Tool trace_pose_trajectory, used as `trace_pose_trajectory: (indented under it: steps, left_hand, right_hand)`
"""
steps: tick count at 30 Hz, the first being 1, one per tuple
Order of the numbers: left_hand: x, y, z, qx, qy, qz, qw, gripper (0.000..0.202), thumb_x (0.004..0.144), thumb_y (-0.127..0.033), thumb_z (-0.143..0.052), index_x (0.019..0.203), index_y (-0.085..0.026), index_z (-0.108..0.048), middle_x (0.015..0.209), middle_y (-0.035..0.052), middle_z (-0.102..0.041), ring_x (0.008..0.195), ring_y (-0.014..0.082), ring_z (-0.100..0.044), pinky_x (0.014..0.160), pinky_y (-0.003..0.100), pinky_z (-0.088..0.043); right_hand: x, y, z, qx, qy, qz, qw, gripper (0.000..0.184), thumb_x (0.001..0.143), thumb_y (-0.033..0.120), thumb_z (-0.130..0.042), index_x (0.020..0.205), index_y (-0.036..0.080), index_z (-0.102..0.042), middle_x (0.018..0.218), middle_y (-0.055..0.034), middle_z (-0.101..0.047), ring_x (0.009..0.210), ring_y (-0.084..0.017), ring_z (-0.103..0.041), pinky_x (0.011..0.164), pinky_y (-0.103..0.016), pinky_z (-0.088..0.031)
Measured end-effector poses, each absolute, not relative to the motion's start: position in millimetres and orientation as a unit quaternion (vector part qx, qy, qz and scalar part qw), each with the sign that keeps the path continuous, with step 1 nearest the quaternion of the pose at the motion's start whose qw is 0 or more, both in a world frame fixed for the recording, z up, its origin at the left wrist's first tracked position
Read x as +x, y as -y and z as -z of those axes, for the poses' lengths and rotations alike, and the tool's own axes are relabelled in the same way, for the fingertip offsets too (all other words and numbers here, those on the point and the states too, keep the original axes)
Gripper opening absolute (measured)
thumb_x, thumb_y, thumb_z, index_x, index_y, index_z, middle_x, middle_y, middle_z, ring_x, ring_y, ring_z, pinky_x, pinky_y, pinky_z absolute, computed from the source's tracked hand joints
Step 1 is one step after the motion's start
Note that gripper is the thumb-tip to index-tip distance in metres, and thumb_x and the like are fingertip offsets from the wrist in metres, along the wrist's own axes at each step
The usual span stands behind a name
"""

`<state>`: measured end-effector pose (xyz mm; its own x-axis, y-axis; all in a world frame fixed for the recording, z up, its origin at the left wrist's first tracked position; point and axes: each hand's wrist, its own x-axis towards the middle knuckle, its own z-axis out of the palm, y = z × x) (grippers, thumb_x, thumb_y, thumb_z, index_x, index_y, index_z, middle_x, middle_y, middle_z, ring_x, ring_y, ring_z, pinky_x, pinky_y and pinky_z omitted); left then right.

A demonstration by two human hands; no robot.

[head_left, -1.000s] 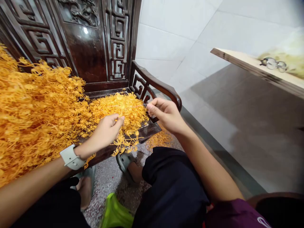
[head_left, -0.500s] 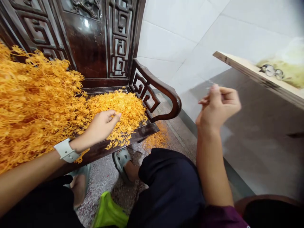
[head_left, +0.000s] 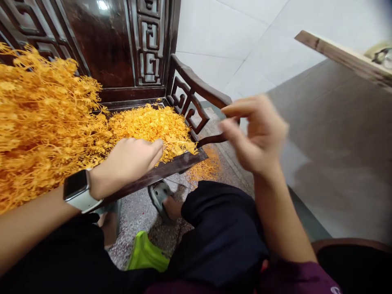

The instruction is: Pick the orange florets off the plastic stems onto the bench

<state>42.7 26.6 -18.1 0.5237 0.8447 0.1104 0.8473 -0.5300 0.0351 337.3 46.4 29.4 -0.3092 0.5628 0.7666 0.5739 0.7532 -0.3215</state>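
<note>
Left hand pinching orange sprig; right hand spread. Small pile beyond left hand seems done; larger heap leftward, undone.

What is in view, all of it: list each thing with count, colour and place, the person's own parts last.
bench: one, dark brown, upper left
big pile: one, orange, left on the bench
small heap: one, yellow-orange, right on the bench
floor: one, speckled grey, below
scraps: many, orange, on the floor
wall: tiled, pale grey, upper right
board: one, light brown, right
green thing: one, bottom centre
watch: one, black face, pale strap, left wrist
shoes: two, grey-green, on the floor
trousers: one pair, dark, bottom
sleeve: one, purple, bottom right
left hand: one, at the small heap
right hand: one, raised, blurred, right of centre
</note>
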Motion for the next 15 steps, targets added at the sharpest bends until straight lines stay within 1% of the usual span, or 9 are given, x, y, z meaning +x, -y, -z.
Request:
trace_pose_trajectory:
  steps: [1,3,5,7,8,10,12,15]
  left_hand:
    - [45.2,-25.1,16.4,-0.876,0.480,0.048,0.010,0.031,0.110,-0.036,-0.047,0.102,-0.020,-0.072,0.070,0.0075,-0.068,0.054,0.0218,-0.053,0.062,0.036,-0.012]
    - [49.7,-21.8,13.3,-0.882,0.469,0.035,0.012,0.024,0.107,-0.034,-0.055,0.107,-0.020,-0.074,0.075,0.0090,-0.071,0.057,0.0239,-0.059,0.061,0.036,-0.011]
    - [53.3,-18.6,10.6,-0.889,0.458,0.022,0.019,0.018,0.104,-0.031,-0.063,0.111,-0.019,-0.074,0.077,0.0104,-0.073,0.062,0.0270,-0.064,0.061,0.036,-0.012]
    - [55.6,-16.1,7.5,-0.892,0.451,0.007,0.028,0.017,0.101,-0.026,-0.066,0.114,-0.019,-0.074,0.079,0.0116,-0.074,0.066,0.0295,-0.067,0.061,0.036,-0.014]
    - [56.2,-15.3,5.7,-0.893,0.450,-0.002,0.030,0.017,0.100,-0.022,-0.065,0.115,-0.019,-0.074,0.080,0.0120,-0.074,0.068,0.0301,-0.068,0.061,0.036,-0.015]
    - [56.0,-14.7,2.2,-0.893,0.449,-0.022,0.027,0.018,0.100,-0.017,-0.064,0.115,-0.019,-0.074,0.080,0.0121,-0.074,0.070,0.0304,-0.069,0.061,0.036,-0.018]
    - [53.8,-15.5,0.0,-0.890,0.454,-0.036,0.018,0.019,0.099,-0.014,-0.063,0.114,-0.020,-0.073,0.080,0.0115,-0.073,0.069,0.0293,-0.068,0.061,0.036,-0.020]
    - [47.0,-17.7,2.0,-0.882,0.470,-0.036,0.003,0.018,0.098,-0.012,-0.063,0.111,-0.020,-0.072,0.080,0.0101,-0.072,0.067,0.0272,-0.065,0.062,0.035,-0.022]
  right_hand:
    - [324.2,-42.2,-30.6,-0.322,0.851,-0.006,0.415,0.021,0.097,0.043,-0.077,0.109,0.026,-0.075,0.108,-0.0078,-0.073,0.103,-0.027,-0.068,0.096,-0.049,-0.053]
    - [304.7,-38.3,-28.8,-0.283,0.907,-0.044,0.310,0.027,0.097,0.043,-0.079,0.115,0.024,-0.076,0.116,-0.0116,-0.075,0.109,-0.030,-0.068,0.101,-0.051,-0.052]
    - [294.3,-39.6,-21.8,-0.267,0.932,-0.068,0.235,0.027,0.101,0.042,-0.075,0.117,0.021,-0.076,0.115,-0.0141,-0.075,0.106,-0.031,-0.066,0.097,-0.050,-0.052]
    - [290.9,-43.1,-14.1,-0.258,0.941,-0.088,0.200,0.021,0.106,0.036,-0.068,0.111,0.019,-0.077,0.106,-0.0133,-0.077,0.097,-0.028,-0.065,0.090,-0.046,-0.051]
    - [290.8,-44.6,-11.4,-0.254,0.940,-0.105,0.202,0.020,0.108,0.034,-0.065,0.106,0.019,-0.077,0.102,-0.0120,-0.077,0.094,-0.026,-0.066,0.088,-0.045,-0.050]
    - [292.4,-46.2,-9.8,-0.247,0.926,-0.152,0.241,0.023,0.110,0.034,-0.062,0.099,0.021,-0.076,0.095,-0.0088,-0.078,0.089,-0.023,-0.067,0.088,-0.042,-0.050]
    - [295.2,-46.2,-11.8,-0.255,0.899,-0.196,0.297,0.024,0.109,0.039,-0.066,0.095,0.022,-0.075,0.091,-0.0069,-0.076,0.086,-0.021,-0.067,0.085,-0.040,-0.051]
    - [301.1,-46.1,-14.9,-0.306,0.840,-0.232,0.384,0.030,0.103,0.049,-0.074,0.089,0.023,-0.075,0.085,-0.0056,-0.074,0.079,-0.020,-0.065,0.076,-0.037,-0.050]
